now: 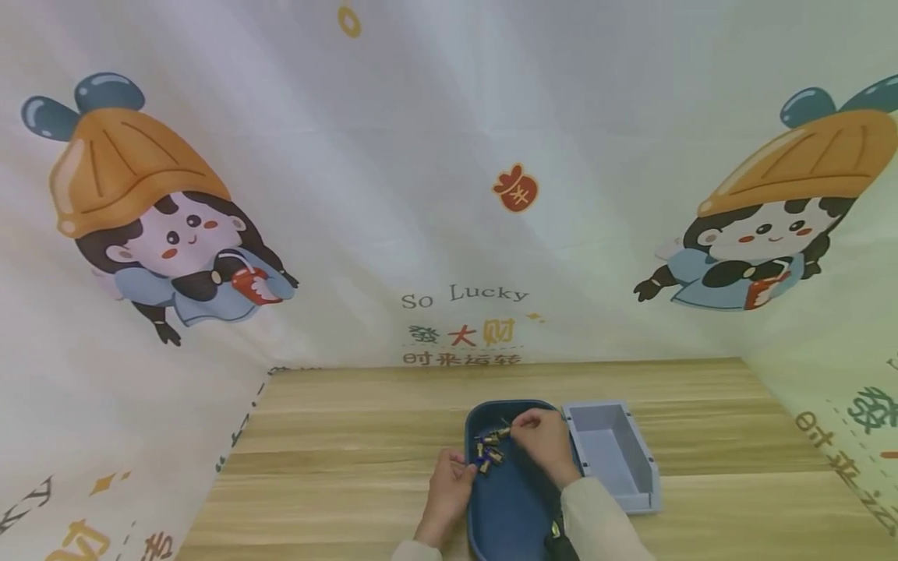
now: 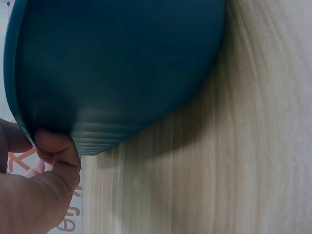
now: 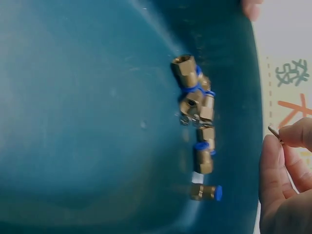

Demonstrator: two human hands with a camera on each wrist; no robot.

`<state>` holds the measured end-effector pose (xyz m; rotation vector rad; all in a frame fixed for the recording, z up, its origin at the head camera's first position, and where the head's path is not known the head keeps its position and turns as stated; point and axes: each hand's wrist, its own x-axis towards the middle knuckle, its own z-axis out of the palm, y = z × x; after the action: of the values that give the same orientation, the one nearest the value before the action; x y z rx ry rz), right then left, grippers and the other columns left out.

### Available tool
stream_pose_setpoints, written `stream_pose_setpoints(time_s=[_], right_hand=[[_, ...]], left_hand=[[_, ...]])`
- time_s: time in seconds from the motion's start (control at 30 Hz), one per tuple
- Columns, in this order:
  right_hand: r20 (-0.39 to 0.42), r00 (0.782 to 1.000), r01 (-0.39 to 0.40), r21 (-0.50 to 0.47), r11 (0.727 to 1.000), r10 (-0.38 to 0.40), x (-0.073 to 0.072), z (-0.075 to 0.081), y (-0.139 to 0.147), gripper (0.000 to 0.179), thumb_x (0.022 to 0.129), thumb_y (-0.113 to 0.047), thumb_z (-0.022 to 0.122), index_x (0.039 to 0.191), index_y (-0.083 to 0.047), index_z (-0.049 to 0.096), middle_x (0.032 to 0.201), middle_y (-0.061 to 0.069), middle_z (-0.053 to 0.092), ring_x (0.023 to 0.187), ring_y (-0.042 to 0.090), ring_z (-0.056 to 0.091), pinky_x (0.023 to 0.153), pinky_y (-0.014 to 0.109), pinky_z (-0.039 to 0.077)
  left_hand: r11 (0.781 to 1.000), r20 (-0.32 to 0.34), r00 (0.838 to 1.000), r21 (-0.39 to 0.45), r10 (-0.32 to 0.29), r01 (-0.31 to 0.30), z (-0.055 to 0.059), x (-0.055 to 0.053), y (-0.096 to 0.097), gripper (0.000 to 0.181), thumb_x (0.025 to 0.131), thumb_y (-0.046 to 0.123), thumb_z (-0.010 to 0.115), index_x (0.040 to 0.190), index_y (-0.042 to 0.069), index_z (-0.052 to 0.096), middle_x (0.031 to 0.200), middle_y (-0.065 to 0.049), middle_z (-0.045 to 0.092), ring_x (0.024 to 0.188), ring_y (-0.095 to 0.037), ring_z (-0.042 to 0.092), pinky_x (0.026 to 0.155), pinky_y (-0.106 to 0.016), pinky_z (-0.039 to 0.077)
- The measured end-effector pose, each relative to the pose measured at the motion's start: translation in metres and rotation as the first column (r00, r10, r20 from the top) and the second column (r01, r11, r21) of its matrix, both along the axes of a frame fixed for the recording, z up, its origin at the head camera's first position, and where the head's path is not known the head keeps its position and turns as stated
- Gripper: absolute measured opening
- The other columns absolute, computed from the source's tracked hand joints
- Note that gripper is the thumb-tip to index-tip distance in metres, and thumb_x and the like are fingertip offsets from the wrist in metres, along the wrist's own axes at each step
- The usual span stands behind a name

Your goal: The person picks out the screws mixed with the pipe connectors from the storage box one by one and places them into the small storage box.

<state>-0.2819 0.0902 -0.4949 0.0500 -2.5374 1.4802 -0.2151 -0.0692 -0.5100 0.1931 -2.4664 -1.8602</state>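
A deep blue tray (image 1: 515, 506) stands on the wooden table, its rim gripped at the left by my left hand (image 1: 449, 487), thumb and fingers on either side of it. Several brass push-in fittings (image 3: 204, 158) with blue collars lie bunched along one inner side of the tray. Small shiny metal bits (image 3: 184, 120) lie beside them. My right hand (image 1: 543, 440) is over the far part of the tray. Between its thumb and finger it pinches a small, thin metal piece (image 3: 274, 131); I cannot tell its exact kind.
A light grey open bin (image 1: 613, 444) stands right beside the tray on the right. Under both lies a wood-grain table (image 1: 337, 452). Printed cloth (image 1: 449, 195) hangs behind the table and along both sides.
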Motion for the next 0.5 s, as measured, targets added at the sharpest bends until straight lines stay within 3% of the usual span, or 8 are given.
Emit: stream_pose_setpoints(time_s=[0.2,0.5], right_hand=[[0.038,0.999,-0.023,-0.086,0.996,0.026,0.004,0.014,0.009,0.004,0.074,-0.002,0.067,0.077,0.0,0.069,0.062,0.004,0.065,0.054,0.011,0.059,0.054,0.027,0.047],[0.071,0.997,0.016,-0.105,0.994,-0.008,0.009,0.022,0.025,0.005,0.074,-0.002,0.068,0.078,0.0,0.068,0.065,0.004,0.066,0.056,0.012,0.062,0.057,0.027,0.049]], left_hand=[[1.0,-0.003,1.0,0.001,0.003,-0.003,0.0,0.0,0.0,0.017,0.089,0.003,0.056,0.101,-0.001,0.045,0.076,-0.007,0.052,0.068,-0.016,0.048,0.061,-0.029,0.04],[1.0,0.0,1.0,0.0,0.003,-0.003,0.0,0.0,0.0,0.016,0.09,0.004,0.056,0.101,-0.001,0.045,0.074,-0.005,0.05,0.067,-0.016,0.047,0.061,-0.029,0.039]])
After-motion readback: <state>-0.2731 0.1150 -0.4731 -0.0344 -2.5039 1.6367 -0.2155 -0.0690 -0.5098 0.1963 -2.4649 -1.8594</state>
